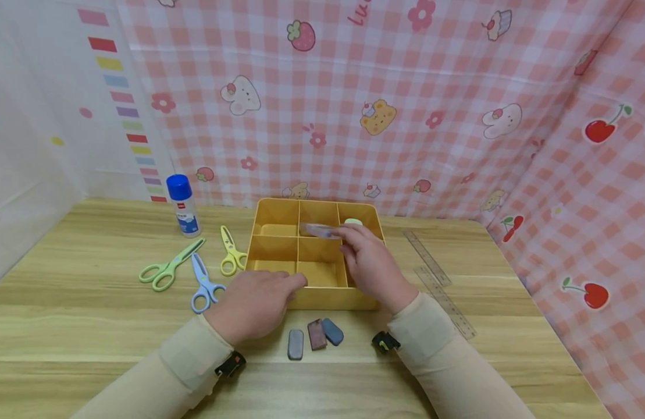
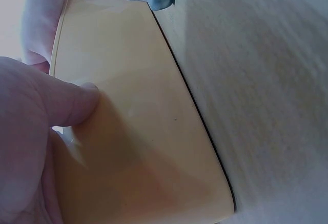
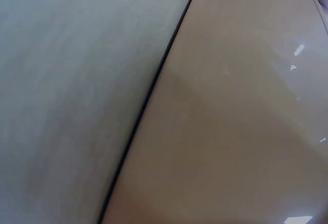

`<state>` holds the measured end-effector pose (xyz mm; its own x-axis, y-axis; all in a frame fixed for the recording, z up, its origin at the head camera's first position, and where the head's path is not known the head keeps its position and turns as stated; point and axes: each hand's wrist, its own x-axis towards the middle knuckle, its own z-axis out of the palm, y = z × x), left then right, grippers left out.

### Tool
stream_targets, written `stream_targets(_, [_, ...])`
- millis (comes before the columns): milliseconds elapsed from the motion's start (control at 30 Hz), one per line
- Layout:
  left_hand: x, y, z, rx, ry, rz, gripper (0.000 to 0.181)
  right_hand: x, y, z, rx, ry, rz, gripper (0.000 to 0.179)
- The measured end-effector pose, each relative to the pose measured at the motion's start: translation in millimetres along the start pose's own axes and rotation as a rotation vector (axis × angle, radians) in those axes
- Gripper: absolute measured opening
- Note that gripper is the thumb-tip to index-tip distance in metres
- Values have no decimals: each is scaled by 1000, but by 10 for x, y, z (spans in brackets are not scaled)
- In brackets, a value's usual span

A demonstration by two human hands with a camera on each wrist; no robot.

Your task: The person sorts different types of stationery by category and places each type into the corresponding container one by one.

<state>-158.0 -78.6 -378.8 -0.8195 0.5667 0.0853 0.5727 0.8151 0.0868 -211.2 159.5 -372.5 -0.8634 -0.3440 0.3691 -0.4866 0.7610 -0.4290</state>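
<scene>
A yellow-orange organizer box with several compartments stands on the table in the head view. My left hand grips its front rim toward the left. In the left wrist view the left thumb lies against the outer wall, the fingers over the rim. Above the box, my right hand pinches a clear, flat plastic piece over the back middle compartment; I cannot tell its kind. A pale green item shows in the back right compartment, partly hidden by that hand. The right wrist view shows mostly the box wall.
Left of the box lie green scissors, blue scissors and yellow scissors, with a blue-capped glue bottle upright behind. Three small blocks, including a purplish one, lie in front. Clear rulers lie to the right.
</scene>
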Motion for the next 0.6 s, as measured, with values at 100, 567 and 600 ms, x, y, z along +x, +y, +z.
stream_targets(100, [0,5,-6,-6,-1,-2,22,-2,2,2,-4,-6,9,32])
stream_targets(567, [8,20,-6,-17,-21,-6,20,-104,18,-386,-13,84,82,30])
stream_targets(600, [7,20,-6,-14,-18,-5,20,-118,38,-453,-22,79,109,32])
